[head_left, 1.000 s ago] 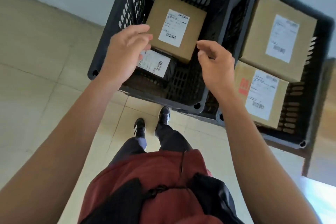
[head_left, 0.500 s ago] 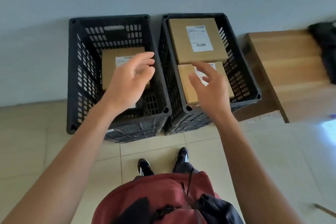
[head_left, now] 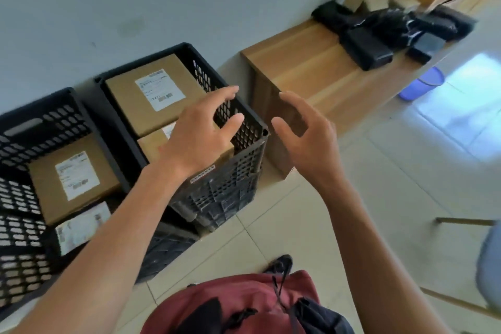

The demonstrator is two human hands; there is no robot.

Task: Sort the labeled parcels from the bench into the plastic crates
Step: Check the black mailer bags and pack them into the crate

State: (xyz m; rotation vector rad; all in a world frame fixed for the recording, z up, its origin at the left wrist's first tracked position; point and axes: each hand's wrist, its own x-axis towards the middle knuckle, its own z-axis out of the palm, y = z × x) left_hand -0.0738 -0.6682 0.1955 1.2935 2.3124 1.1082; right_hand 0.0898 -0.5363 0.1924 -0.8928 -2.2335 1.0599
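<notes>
Black plastic crates sit on the tiled floor against a pale wall, at the left of the head view. The left crate holds one brown cardboard parcel with a white label facing up, and a smaller dark labeled parcel lies just beside it, nearer the person. The right crate holds two more brown parcels, the far one fully visible and the near one partly hidden under the person's wrist.

The left hand hovers above the right crate's near corner, fingers spread and relaxed, holding nothing. The right hand hovers beside it over the floor and the bench's end, fingers loosely curved, also empty.

Further right stands the low wooden bench. Its near half is bare; the remaining parcels (dark wrapped packages, with a few brown boxes behind, all blurred) cluster at its far end, well apart from both hands. A blue bucket stands on the floor beyond.

The step in hand appears to be going back for the next parcel. Doing it well likely means walking along the bench rather than stretching, taking one package with both hands, and turning its label up to read it before choosing a crate.
</notes>
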